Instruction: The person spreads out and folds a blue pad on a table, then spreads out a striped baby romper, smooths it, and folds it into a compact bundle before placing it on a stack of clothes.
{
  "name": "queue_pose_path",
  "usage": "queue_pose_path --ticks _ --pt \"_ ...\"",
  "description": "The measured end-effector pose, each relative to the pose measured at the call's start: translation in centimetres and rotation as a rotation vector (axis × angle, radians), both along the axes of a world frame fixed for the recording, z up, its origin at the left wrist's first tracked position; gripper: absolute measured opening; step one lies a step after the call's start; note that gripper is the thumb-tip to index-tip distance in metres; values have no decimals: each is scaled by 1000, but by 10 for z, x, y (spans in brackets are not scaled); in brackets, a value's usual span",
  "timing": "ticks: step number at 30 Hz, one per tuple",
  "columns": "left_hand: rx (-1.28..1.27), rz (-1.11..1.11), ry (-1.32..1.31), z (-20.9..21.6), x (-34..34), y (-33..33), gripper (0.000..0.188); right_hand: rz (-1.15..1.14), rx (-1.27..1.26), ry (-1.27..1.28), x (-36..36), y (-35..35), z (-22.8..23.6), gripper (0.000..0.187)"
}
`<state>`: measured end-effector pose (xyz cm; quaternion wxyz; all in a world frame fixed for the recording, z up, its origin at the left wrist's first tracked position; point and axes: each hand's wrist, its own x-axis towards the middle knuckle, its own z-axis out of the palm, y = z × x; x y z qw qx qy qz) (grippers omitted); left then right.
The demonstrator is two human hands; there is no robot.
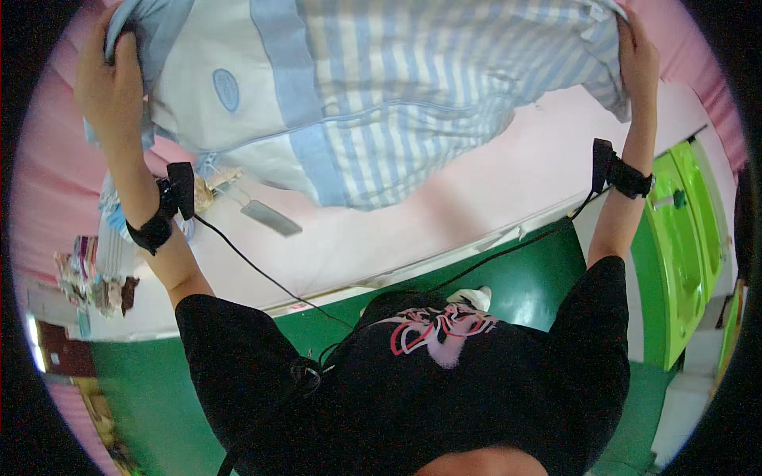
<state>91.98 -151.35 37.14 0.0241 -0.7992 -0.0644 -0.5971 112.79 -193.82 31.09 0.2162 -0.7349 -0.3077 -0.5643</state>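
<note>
A blue-and-white striped cloth item (413, 95) is stretched wide between my raised hands above the table. It has a plain white section with an oval blue patch, a solid blue band and thin blue piping. My left hand (111, 87) is closed around its left end, thumb on the near side. At the opposite end, my right hand (637, 63) grips the edge, with the fingers partly hidden by cloth. A grey rectangular hang tag (271, 217) shows below the cloth's left part; a thin string runs up from it. The upper edge of the cloth is out of the picture.
Below the cloth lies a pale table (476, 206) with a long front edge. Folded fabrics and small items (99, 274) are stacked at its left end. A bright green plastic piece (686, 238) stands at right. Black cables run from both wrist bands toward my body.
</note>
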Motion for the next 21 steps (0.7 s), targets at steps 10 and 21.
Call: queue_pose_path --ticks 10,21 --pt "574 426 64 -15 162 -71 36 366 103 830 56 -81 -76 25" --pt "121 159 909 -268 364 -199 50 -99 -101 1271 81 -208 -332 21"
